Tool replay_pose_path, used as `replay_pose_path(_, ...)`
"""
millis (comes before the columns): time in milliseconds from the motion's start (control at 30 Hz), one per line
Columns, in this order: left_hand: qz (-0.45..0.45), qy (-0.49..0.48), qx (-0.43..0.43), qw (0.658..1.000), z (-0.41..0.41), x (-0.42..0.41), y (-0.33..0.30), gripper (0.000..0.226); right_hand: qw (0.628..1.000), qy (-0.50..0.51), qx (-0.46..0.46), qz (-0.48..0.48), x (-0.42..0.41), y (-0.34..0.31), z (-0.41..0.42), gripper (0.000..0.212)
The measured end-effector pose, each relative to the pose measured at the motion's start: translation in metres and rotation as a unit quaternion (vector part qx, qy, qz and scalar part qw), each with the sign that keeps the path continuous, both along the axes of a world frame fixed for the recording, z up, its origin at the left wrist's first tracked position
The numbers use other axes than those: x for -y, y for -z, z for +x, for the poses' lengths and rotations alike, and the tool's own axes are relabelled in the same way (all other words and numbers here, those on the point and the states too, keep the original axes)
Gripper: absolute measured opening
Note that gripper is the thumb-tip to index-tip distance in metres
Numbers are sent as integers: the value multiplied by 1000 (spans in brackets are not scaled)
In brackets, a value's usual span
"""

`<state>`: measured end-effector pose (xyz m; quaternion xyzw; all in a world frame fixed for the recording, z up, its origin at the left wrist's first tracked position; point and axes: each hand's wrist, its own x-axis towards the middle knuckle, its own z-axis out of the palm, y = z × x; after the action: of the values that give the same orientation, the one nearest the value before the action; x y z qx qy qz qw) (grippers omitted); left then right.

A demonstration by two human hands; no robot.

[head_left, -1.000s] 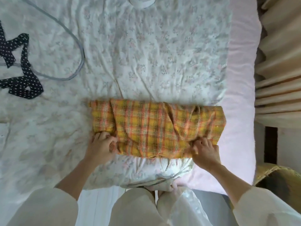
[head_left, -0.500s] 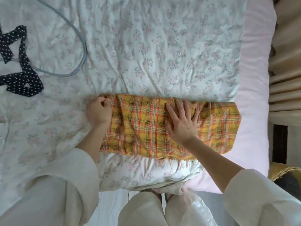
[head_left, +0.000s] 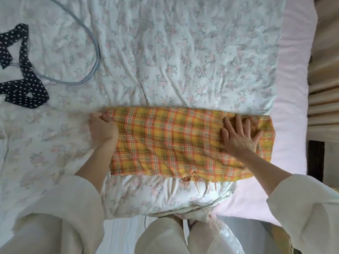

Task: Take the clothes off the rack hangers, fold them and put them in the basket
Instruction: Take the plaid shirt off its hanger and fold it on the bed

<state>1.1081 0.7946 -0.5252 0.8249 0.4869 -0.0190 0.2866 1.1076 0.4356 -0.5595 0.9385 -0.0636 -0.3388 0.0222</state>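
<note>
A yellow and orange plaid garment lies folded into a long flat band across the near part of the bed. My left hand grips its left end, with the fingers curled round the cloth's edge. Spread flat with straight fingers, my right hand presses on the band near its right end. A frayed fringe hangs from the garment's near edge. A sliver of woven basket shows at the right edge, mostly hidden by my right sleeve.
The floral quilt covers the bed over a pink sheet on the right. A dark polka-dot cloth and a grey hose lie at the far left. Beige curtain folds hang beyond the bed's right side.
My right hand has slid rightwards along the plaid band, from its middle to near its right end, smoothing it. My left hand has kept its hold on the left end.
</note>
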Motion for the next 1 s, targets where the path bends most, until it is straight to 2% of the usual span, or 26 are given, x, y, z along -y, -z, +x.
replay_pose_path(100, 123, 97, -35, 987, -1, 15, 6, 40, 994, 105, 4, 11, 20, -3, 2, 51)
replay_pose_path(200, 180, 293, -10, 939, -6, 59, 4, 49, 985, 168, 26, 36, 37, -6, -1, 53)
replay_pose_path(300, 155, 464, 13, 872, -21, 112, 6, 50, 988, 83, 117, 63, 36, -7, -10, 56)
replay_pose_path(400, 134, 548, 9, 826, -43, 148, 12, 52, 974, -38, 174, 139, 14, -13, -26, 60)
replay_pose_path(500, 135, 590, -34, 795, -70, 154, 23, 53, 961, -138, 148, 190, -8, -5, -57, 57)
replay_pose_path(567, 144, 599, -99, 782, -80, 144, 32, 58, 972, -151, 80, 160, -9, 7, -72, 57)
replay_pose_path(700, 162, 541, -258, 784, -70, 103, 46, 72, 993, -97, -11, 66, 16, 22, -57, 63)
replay_pose_path(767, 142, 500, -294, 802, -59, 89, 45, 75, 997, -16, -48, 52, 36, 20, -40, 75)
replay_pose_path(833, 111, 463, -318, 820, -50, 86, 41, 76, 990, 106, -62, 72, 57, 14, -33, 86)
replay_pose_path(900, 93, 430, -314, 841, -46, 95, 35, 76, 956, 256, -16, 139, 76, 15, -35, 98)
replay_pose_path(1000, 106, 425, -210, 874, -52, 123, 28, 68, 852, 446, 44, 270, 93, 13, -40, 108)
